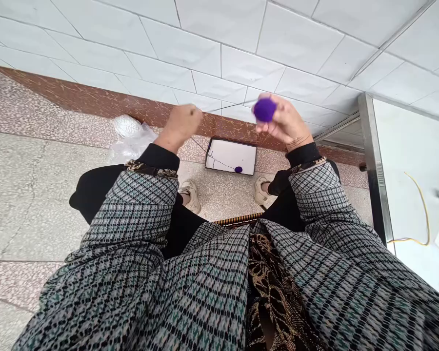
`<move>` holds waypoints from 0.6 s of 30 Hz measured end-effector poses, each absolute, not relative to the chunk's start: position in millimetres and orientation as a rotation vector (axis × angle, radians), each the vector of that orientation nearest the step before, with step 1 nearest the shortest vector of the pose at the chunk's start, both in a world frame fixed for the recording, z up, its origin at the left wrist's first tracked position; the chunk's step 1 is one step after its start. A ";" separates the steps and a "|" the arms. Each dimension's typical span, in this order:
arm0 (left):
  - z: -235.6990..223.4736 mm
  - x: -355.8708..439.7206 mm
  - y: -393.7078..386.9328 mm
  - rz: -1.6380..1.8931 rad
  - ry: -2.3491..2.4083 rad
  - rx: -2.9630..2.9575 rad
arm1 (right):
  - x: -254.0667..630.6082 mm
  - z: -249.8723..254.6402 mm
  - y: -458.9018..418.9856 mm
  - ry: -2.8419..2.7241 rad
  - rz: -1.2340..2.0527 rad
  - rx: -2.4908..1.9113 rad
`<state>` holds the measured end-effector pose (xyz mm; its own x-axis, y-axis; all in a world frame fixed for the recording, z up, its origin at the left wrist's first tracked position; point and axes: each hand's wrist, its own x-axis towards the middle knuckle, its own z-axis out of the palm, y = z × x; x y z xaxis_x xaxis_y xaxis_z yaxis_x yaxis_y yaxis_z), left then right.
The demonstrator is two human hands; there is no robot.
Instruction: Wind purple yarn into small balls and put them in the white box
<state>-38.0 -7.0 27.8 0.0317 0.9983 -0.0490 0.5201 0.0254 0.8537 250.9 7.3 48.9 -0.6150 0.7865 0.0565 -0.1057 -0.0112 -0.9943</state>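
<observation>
In my right hand (pixel 291 122) is a round purple ball of yarn (pixel 265 109), held up in front of the wall with the fingers curled around its back. My left hand (pixel 181 126) is closed in a fist. A thin dark strand (pixel 229 106) runs taut between the two hands. From the left fist another strand drops to a shallow black-rimmed box (pixel 229 146) with a white inside on the floor. Loose thread (pixel 219 161) lies in the box, leading to a small purple ball (pixel 238 169).
A clear plastic bag (pixel 131 141) lies on the speckled floor left of the box. My shoes (pixel 190 196) flank the box. A white tiled wall (pixel 219 58) rises ahead. At right stands a white metal-edged surface (pixel 406 170) with a yellow cable (pixel 427 214).
</observation>
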 end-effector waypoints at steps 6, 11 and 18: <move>43.6 -0.3 -32.8 0.360 0.891 1.811 | 229.6 27.0 36.5 -1.375 1.156 -1.203; 40.9 -19.7 -22.3 0.629 0.840 1.691 | 236.0 30.4 19.9 -1.953 1.262 -1.341; 22.2 -24.3 -14.7 0.803 0.777 1.459 | 237.7 51.3 2.8 -1.534 1.754 -0.518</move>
